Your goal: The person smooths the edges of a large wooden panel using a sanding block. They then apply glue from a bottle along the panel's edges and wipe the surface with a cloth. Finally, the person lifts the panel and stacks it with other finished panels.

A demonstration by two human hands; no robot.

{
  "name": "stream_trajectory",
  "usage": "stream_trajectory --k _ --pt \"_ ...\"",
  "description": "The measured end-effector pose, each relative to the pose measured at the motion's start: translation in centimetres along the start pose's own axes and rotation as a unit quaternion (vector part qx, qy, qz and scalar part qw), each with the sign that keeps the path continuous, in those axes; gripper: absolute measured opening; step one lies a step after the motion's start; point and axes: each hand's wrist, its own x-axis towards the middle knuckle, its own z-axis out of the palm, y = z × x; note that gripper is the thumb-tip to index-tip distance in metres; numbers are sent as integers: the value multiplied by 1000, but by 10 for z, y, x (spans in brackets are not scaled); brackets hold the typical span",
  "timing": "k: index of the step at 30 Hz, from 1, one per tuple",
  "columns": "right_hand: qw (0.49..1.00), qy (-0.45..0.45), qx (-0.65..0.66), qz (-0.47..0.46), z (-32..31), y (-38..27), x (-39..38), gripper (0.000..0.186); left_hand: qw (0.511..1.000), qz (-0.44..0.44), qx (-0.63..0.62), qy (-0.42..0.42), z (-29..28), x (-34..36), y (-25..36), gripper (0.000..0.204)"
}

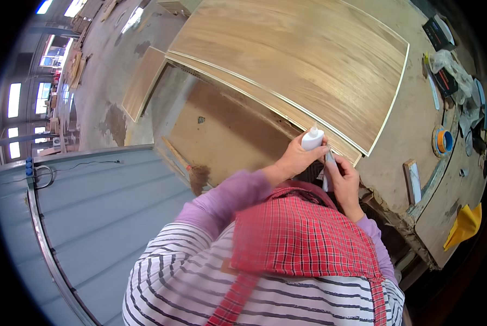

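Note:
My left hand (294, 161) is closed round a white plastic squeeze bottle (312, 140) with a pointed nozzle, tilted upward. Close beside it, my right hand (345, 183) pinches a thin grey-and-white strip-like piece (329, 169); its exact kind is hard to make out. Both hands are in front of my chest, at the near edge of a large wood-grain panel (303, 70) with pale edges. That panel lies flat, with another board (254, 92) showing beneath its near edge. My red checked apron (308, 233) is just below the hands.
A worktable (387, 179) at right bears a roll of orange and blue tape (443, 142), a small block (412, 182), black boxes (439, 32), plastic bags (454, 68) and a yellow cloth (464, 225). A broom (198, 176) leans at left, near grey ribbed metal sheeting (108, 212).

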Motion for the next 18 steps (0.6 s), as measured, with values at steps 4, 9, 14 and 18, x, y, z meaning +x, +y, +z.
stream_trajectory --k 4,9,14,18 --pt "951 76 -225 -200 0 3 1 18 990 68 125 20 -26 13 5 15" --pt "803 100 -471 -351 -32 9 0 25 950 169 220 146 -81 104 31 23" --pt "742 86 -564 -353 -33 14 13 24 893 261 335 150 -64 161 48 22" --pt "714 57 -595 -364 -31 20 21 25 787 358 465 192 -62 183 34 22"
